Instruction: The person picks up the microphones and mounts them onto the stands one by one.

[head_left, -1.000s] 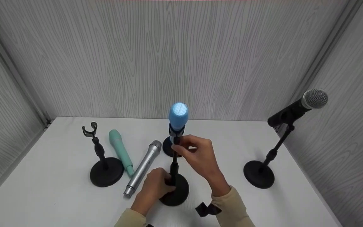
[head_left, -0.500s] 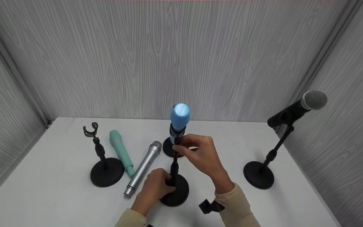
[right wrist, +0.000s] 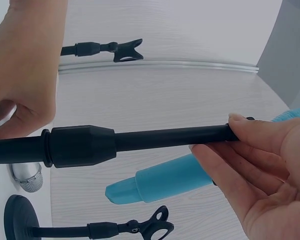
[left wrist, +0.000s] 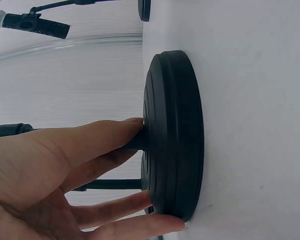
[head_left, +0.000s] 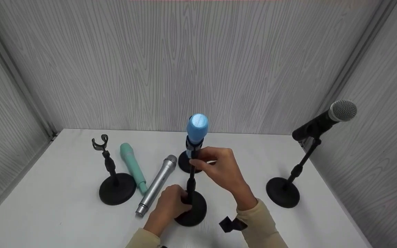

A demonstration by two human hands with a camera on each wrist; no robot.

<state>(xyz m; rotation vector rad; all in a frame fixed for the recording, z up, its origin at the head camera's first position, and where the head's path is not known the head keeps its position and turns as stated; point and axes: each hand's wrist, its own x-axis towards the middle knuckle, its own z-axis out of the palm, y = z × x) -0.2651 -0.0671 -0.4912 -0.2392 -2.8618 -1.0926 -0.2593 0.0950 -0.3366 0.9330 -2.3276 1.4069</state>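
Observation:
In the middle of the head view stands a black desktop microphone stand [head_left: 191, 186]. A light blue microphone [head_left: 197, 127] sits in the clip at its top, head up and tilted toward me. My left hand [head_left: 171, 205] grips the bottom of the pole between thumb and fingers, with other fingertips by the round base [left wrist: 175, 135] in the left wrist view. My right hand [head_left: 221, 167] pinches the upper pole just below the clip. In the right wrist view, the blue microphone's tapered tail [right wrist: 170, 175] shows beside the pole; right-hand fingers partly hide its body.
Left of the hands lie a silver microphone [head_left: 157, 184] and a mint green microphone [head_left: 132, 162], close to a stand with a bare clip [head_left: 110, 167]. Another round base [head_left: 184, 162] shows behind the middle stand. A black microphone [head_left: 324, 119] sits on a stand at right.
The blue microphone's head has shifted slightly right, and my right wrist and sleeve have moved a little rightward. Both hands keep their hold on the stand.

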